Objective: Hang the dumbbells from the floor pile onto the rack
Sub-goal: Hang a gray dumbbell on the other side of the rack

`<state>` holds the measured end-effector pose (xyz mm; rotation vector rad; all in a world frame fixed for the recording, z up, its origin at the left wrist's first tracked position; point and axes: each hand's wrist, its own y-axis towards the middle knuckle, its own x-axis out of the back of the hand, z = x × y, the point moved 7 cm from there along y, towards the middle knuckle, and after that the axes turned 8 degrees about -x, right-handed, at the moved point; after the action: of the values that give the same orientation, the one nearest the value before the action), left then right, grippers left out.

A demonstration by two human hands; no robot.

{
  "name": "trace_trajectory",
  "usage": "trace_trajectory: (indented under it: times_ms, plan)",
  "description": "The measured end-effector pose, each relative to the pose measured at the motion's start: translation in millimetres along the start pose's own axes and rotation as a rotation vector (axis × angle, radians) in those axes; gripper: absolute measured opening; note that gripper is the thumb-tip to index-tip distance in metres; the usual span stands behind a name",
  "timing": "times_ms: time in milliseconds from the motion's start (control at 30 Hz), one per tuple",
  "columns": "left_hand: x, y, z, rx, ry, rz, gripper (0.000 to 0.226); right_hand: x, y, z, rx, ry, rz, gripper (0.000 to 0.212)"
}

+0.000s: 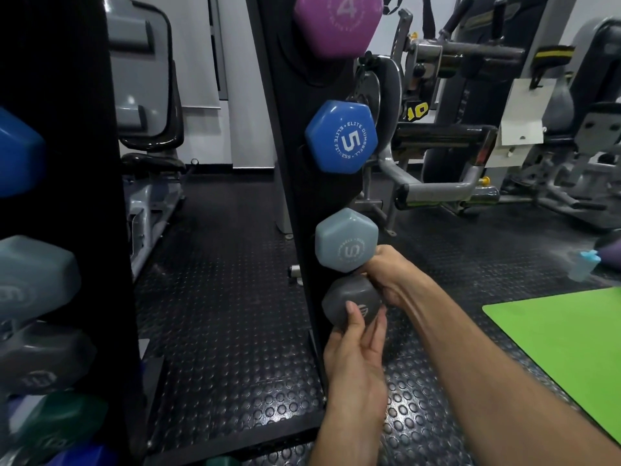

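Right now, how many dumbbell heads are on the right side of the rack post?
4, stacked: purple dumbbell on top, blue dumbbell, light grey dumbbell, dark grey dumbbell lowest, held by both hands. Lower ones may be hidden.

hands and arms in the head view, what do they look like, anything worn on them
Both are bare: the left hand and the right hand have no gloves, rings or wraps that can be seen. The forearms show no sleeves, watch or bands as far as the frame reaches. Fingernails are short and unpainted.
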<state>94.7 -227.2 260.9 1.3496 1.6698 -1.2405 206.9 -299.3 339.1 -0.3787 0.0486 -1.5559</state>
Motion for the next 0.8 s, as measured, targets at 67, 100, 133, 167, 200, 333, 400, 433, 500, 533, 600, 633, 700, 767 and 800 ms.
trace_trajectory:
  times_ms: [67,100,133,167,200,333,400,433,500,533,600,633,700,767,800]
  plan:
    - [-1,-1,-3,0.018,-0.005,0.011,0.048,0,0,1,0.007,-0.004,0.015,0.058]
    - [0,-1,-5,0.03,-0.005,0.018,0.052,0,0,1,0.008,-0.008,0.01,0.058]
    - [1,-1,-6,0.039,-0.004,0.022,0.054,1,2,0,0.008,-0.013,0.005,0.057]
    - [2,-1,-7,0.047,0.001,0.03,0.056,2,3,-1,0.009,-0.016,0.0,0.056]
    - [3,0,-9,0.057,0.013,0.037,0.056,2,5,-2,0.013,-0.015,-0.006,0.055]
    - [9,4,-13,0.068,0.088,0.064,0.056,3,4,-3,0.038,-0.028,-0.028,0.056]
    - [11,5,-16,0.061,0.124,0.069,0.055,3,2,-2,0.045,-0.031,-0.03,0.055]
    - [12,5,-17,0.056,0.141,0.07,0.055,3,1,-2,0.042,-0.033,-0.036,0.053]
    - [15,4,-19,0.051,0.167,0.066,0.056,4,0,-4,0.031,-0.025,-0.052,0.047]
    - [16,4,-19,0.048,0.182,0.065,0.056,5,0,-5,0.021,-0.022,-0.061,0.041]
    - [18,3,-21,0.043,0.207,0.072,0.058,6,-4,-6,0.01,-0.029,-0.077,0.031]
    - [19,3,-21,0.044,0.216,0.079,0.058,6,-5,-5,0.013,-0.027,-0.082,0.028]
    - [20,3,-23,0.044,0.234,0.092,0.058,8,-7,-5,0.027,-0.02,-0.087,0.025]
    - [22,3,-25,0.04,0.251,0.098,0.057,10,-5,-9,0.036,-0.015,-0.096,0.017]
    - [24,3,-25,0.037,0.261,0.099,0.056,11,-5,-12,0.035,0.001,-0.106,0.014]
